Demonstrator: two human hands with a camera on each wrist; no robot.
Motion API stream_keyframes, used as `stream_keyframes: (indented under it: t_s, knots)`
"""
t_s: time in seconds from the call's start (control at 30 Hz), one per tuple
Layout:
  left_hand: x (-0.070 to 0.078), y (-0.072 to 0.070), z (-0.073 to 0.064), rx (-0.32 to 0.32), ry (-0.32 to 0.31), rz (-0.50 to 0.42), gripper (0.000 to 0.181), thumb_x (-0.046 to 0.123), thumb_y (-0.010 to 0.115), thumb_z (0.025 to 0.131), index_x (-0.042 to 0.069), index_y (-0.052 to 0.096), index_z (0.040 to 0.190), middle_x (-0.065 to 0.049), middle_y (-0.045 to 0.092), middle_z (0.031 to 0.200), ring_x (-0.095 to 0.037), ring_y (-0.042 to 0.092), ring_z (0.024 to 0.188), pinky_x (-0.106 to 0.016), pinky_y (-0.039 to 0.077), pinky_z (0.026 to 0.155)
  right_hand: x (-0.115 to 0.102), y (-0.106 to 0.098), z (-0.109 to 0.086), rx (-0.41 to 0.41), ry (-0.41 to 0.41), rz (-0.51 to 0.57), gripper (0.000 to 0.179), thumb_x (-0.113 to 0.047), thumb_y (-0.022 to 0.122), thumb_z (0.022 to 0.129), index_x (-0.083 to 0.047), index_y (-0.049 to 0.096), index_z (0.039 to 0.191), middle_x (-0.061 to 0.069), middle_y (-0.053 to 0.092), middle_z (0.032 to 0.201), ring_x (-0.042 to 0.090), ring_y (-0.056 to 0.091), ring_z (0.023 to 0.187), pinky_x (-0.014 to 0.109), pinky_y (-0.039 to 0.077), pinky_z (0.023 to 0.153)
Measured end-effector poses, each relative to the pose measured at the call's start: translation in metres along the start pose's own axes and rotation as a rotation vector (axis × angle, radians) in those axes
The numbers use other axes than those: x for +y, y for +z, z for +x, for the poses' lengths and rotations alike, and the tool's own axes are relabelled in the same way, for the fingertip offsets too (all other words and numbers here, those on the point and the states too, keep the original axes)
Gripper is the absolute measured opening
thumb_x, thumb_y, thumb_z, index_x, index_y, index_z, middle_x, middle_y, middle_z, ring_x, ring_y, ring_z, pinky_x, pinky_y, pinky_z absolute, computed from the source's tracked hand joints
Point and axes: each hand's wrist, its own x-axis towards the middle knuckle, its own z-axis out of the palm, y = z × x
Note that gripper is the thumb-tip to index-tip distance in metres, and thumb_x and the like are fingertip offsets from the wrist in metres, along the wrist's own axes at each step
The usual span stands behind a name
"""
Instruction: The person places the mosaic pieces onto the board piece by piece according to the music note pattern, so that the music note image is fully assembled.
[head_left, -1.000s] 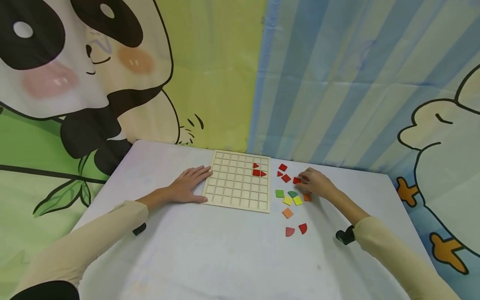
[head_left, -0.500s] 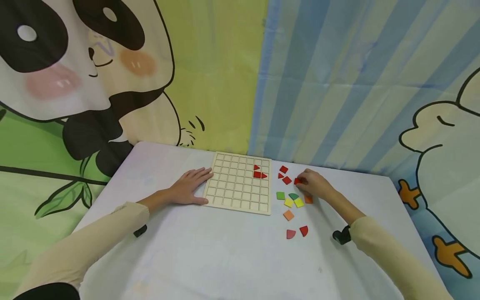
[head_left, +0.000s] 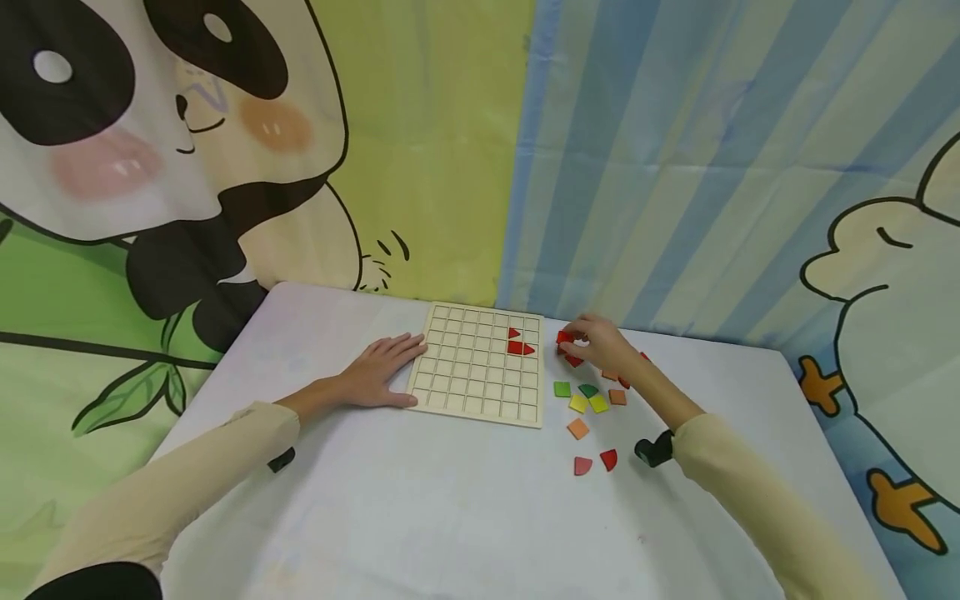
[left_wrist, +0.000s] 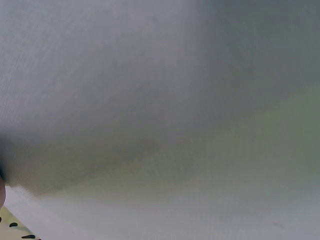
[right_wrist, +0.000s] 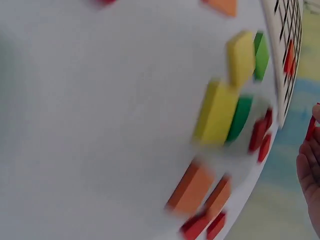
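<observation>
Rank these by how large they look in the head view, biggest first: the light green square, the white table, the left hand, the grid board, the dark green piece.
1. White table
2. Grid board
3. Left hand
4. Light green square and dark green piece: too alike to rank.

Board (head_left: pixel 472 375) left — loose pieces (head_left: pixel 598 403) right

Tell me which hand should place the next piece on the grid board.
Likely the right hand: it pinches a red piece just off the right edge of the grid board; the left hand lies outstretched at the left edge.
</observation>
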Motion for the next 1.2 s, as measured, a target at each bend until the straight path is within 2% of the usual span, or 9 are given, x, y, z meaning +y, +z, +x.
stream_keyframes:
  t_s: [0.17,0.3,0.43,0.57,0.7,1.0,1.2]
  knots:
    - [0.001,-0.001,-0.002,0.027,0.019,-0.015,0.097,0.062,0.064,0.082,0.014,0.023,0.155,-0.008,0.019,0.163,-0.034,0.015,0.151,-0.059,0.015,0.117,-0.036,0.015,0.028,-0.079,-0.12,-0.012,0.03,-0.018,0.067,0.091,0.0,0.07,0.115,0.015,0.062,0.102,0.025,0.057,0.085,0.032,0.049,0.071]
    - [0.0,0.003,-0.001,0.047,0.036,-0.026,0.096,0.064,0.062,0.082,0.014,0.024,0.155,-0.009,0.02,0.163,-0.035,0.016,0.15,-0.059,0.015,0.117,-0.049,0.029,0.047,-0.107,-0.188,-0.063,0.03,-0.017,0.067,0.091,0.002,0.07,0.114,0.015,0.062,0.1,0.023,0.058,0.084,0.029,0.05,0.07]
    - [-0.001,0.007,-0.001,0.044,0.042,-0.013,0.097,0.07,0.056,0.083,0.016,0.022,0.156,-0.008,0.018,0.163,-0.034,0.015,0.151,-0.059,0.014,0.117,-0.052,0.038,0.058,-0.126,-0.192,-0.069,0.03,-0.016,0.067,0.091,0.003,0.07,0.114,0.015,0.06,0.101,0.022,0.057,0.085,0.028,0.049,0.071]
    - [0.0,0.004,-0.001,0.061,0.048,-0.022,0.097,0.067,0.06,0.082,0.014,0.025,0.155,-0.01,0.022,0.162,-0.036,0.018,0.149,-0.061,0.017,0.115,-0.054,0.043,0.065,-0.146,-0.203,-0.052,0.029,-0.017,0.068,0.091,0.003,0.071,0.112,0.015,0.06,0.099,0.021,0.054,0.083,0.027,0.046,0.069]
    - [0.001,0.0,-0.001,0.044,0.032,-0.012,0.097,0.064,0.062,0.081,0.013,0.025,0.155,-0.01,0.021,0.163,-0.036,0.017,0.15,-0.06,0.016,0.116,-0.056,0.048,0.071,-0.161,-0.236,-0.072,0.029,-0.017,0.069,0.09,0.003,0.072,0.11,0.014,0.061,0.096,0.02,0.053,0.081,0.024,0.045,0.067]
    - [0.002,-0.002,0.001,0.024,0.021,0.01,0.096,0.061,0.064,0.082,0.014,0.023,0.155,-0.009,0.019,0.163,-0.035,0.015,0.151,-0.058,0.015,0.118,-0.059,0.05,0.073,-0.141,-0.24,-0.053,0.029,-0.017,0.069,0.089,0.002,0.072,0.111,0.015,0.063,0.098,0.021,0.056,0.082,0.025,0.045,0.065]
    - [0.005,-0.003,-0.001,0.017,0.007,-0.005,0.097,0.061,0.065,0.081,0.014,0.024,0.155,-0.008,0.019,0.163,-0.034,0.015,0.151,-0.058,0.015,0.118,-0.06,0.053,0.074,-0.167,-0.214,-0.059,0.026,-0.02,0.07,0.089,0.0,0.075,0.105,0.012,0.064,0.096,0.019,0.057,0.08,0.025,0.047,0.067]
